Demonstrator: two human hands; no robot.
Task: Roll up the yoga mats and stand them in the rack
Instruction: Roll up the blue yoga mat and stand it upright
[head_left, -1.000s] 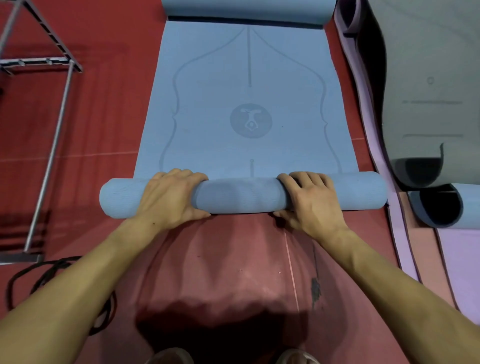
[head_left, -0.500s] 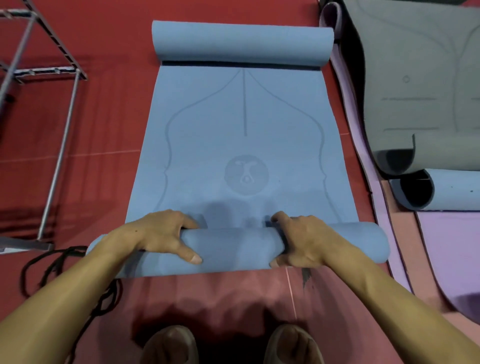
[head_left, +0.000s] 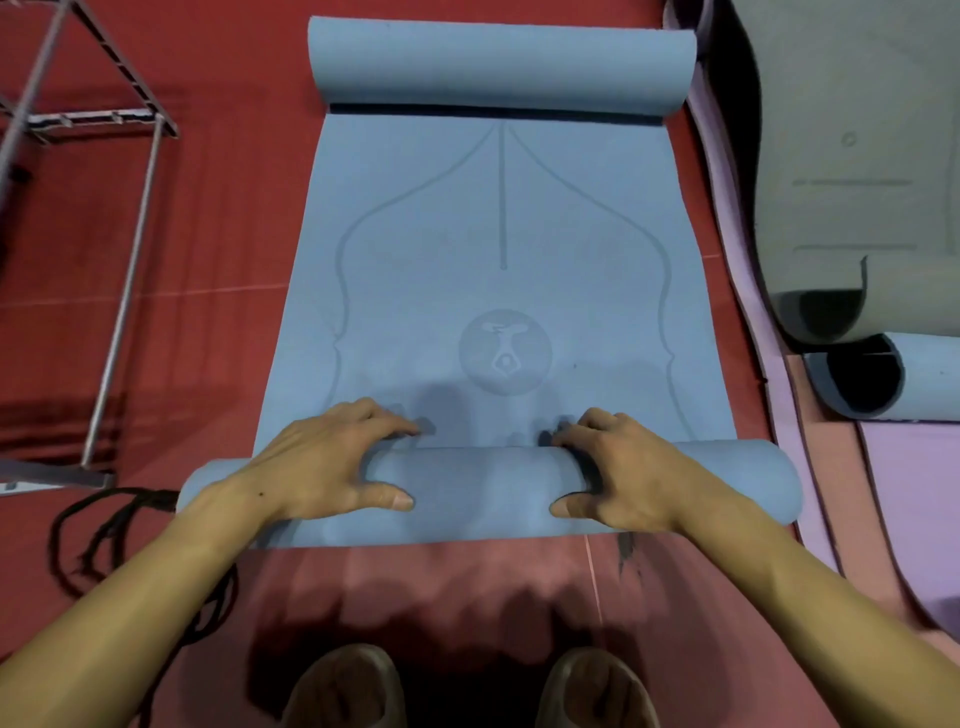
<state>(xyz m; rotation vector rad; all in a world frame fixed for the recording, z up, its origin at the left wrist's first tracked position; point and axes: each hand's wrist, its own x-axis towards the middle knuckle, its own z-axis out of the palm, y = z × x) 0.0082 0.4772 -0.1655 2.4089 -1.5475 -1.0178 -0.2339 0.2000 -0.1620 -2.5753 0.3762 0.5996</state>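
Observation:
A blue yoga mat (head_left: 498, 249) lies on the red floor, running away from me, with a round logo near its middle. Its near end is a roll (head_left: 483, 483) and its far end curls up in a second roll (head_left: 501, 67). My left hand (head_left: 332, 462) grips the near roll left of centre, fingers over the top and thumb on the near side. My right hand (head_left: 618, 473) grips it right of centre in the same way. The metal rack (head_left: 124, 270) stands at the left.
A grey mat (head_left: 857, 156) lies at the right over a lilac mat (head_left: 737, 291), both partly curled. A light-blue rolled mat (head_left: 893, 376) lies beside them. A black cord (head_left: 104, 540) trails on the floor at the lower left. My feet (head_left: 467, 691) show at the bottom.
The view tilted so the mat's far roll came into sight. Both hands shifted on the near roll, and a flat strip of mat now shows on its near side.

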